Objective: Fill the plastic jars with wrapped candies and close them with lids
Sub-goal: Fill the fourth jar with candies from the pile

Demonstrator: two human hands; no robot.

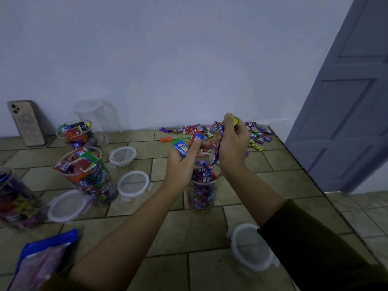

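**Candies held over the open jar**

On the desk (273,185), the part-filled jar (201,196) stands directly below both hands. Above it, the left grip (181,164) clutches wrapped candies (181,146) and the right grip (233,143) pinches more. Left of the jar stand other filled jars (90,177) and lids (134,185); behind it lie loose candies (257,136).

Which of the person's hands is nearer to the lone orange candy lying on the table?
Left. The left hand, gripping wrapped candies, is just right of the orange candy. The right hand, also holding candies, is farther right, beyond the left hand.

bare tiles (201,234) before jar (201,194), lids (133,184) crowding left
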